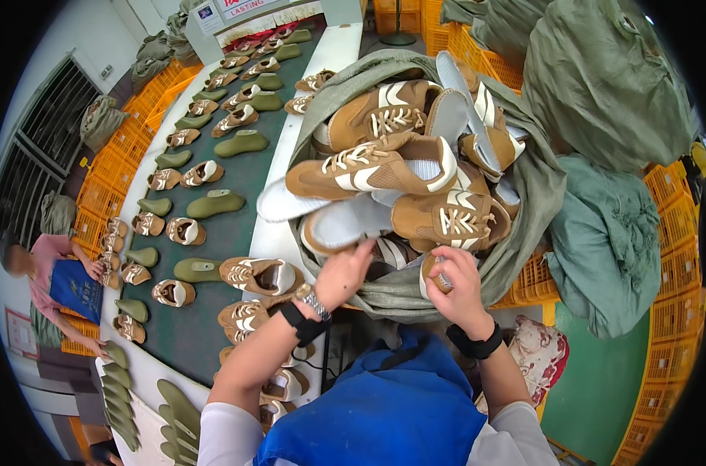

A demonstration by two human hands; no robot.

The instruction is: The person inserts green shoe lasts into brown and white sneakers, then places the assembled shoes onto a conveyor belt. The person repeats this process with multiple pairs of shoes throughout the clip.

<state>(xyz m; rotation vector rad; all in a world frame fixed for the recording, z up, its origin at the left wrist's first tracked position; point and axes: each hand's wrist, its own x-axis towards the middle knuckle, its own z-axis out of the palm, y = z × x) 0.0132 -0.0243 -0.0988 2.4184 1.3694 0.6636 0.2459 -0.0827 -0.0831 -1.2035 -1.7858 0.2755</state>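
In front of me a green cloth sack (541,206) is heaped with brown sneakers that have white stripes and laces. One sneaker (368,171) lies across the top of the pile, and another sneaker (450,221) sits below it to the right. My right hand (458,289) is closed on the edge of a brown sneaker (428,278) at the sack's near rim; most of that shoe is hidden. My left hand (346,273), slightly blurred, is at the near left of the pile beside a pale insole (345,223). Its fingertips are too indistinct to show a grip.
Left of the sack runs a green conveyor (224,163) carrying sneakers and green shoe lasts (215,203). A co-worker (65,276) in a blue apron stands on its far left. Orange crates (671,256) and full cloth sacks (601,78) line the right.
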